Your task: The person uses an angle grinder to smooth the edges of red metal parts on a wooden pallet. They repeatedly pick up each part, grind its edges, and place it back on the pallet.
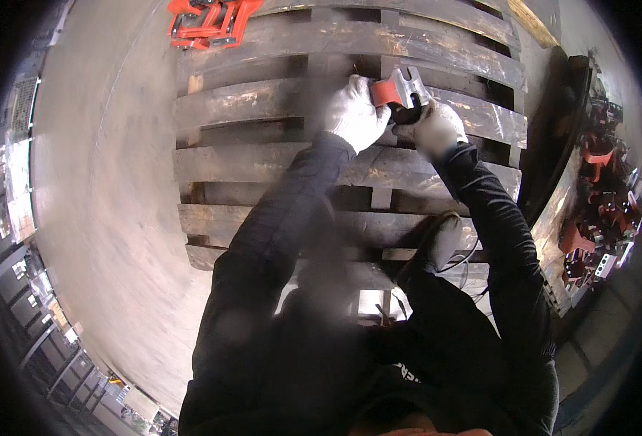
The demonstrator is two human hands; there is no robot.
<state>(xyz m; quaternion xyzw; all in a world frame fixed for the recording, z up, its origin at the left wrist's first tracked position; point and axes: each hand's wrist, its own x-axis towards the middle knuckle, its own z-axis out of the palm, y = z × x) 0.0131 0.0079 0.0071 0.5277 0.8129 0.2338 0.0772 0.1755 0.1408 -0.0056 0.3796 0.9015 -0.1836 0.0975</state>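
Over the wooden pallet (256, 161) I hold a metal bracket (410, 87) with a bare silver, slotted end and a red painted end. My left hand (356, 118), in a white glove, is closed around the red end. At the lower right of the bracket, my right hand (443, 131) grips it with bent fingers; this glove is white with dark fingertips. Something dark shows below the bracket between both hands, too shadowed to name. Several red metal parts (212, 25) lie in a pile at the pallet's far left corner.
To the right, past a dark upright edge (564, 138), lie many red and dark metal parts (593, 218). A wooden plank (533, 22) lies at the far right. My shoe (437, 240) stands on the near pallet slats, beside a dark cable (466, 263). Gaps separate the slats.
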